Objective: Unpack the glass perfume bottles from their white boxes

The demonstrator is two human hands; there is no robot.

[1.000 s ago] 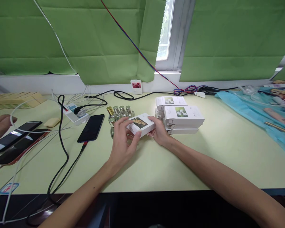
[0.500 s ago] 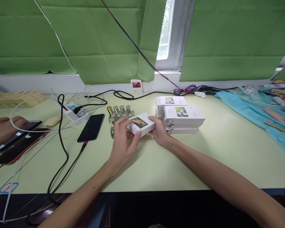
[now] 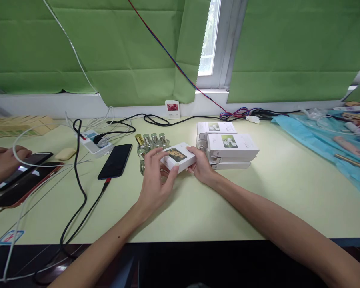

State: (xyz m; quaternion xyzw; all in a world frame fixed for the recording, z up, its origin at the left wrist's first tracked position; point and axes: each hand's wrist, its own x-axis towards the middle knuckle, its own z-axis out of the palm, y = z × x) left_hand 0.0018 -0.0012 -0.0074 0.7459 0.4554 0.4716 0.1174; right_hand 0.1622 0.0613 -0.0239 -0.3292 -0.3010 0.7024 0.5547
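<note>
Between my two hands is a small white box point(image 3: 182, 156) with a yellow flower picture on its top. My left hand point(image 3: 157, 172) grips its left end, thumb at the near edge and fingers over the far side. At the box's right end my right hand point(image 3: 201, 164) holds on with closed fingers. Just behind my left hand stand several glass perfume bottles point(image 3: 151, 141), one with a gold cap and the others silver; the hand covers part of them. Stacked white boxes point(image 3: 232, 146) with white flower pictures lie right of my right hand.
A phone point(image 3: 115, 161) on a black cable lies left of the bottles, by a power strip point(image 3: 96, 147). Another person's hand point(image 3: 6, 162) is over phones at far left. A red-flower box point(image 3: 172, 109) leans at the wall. Blue plastic sheeting point(image 3: 318, 146) with clutter lies right.
My hands and the box between them stay practically still. The other person's hand at far left has shifted slightly.
</note>
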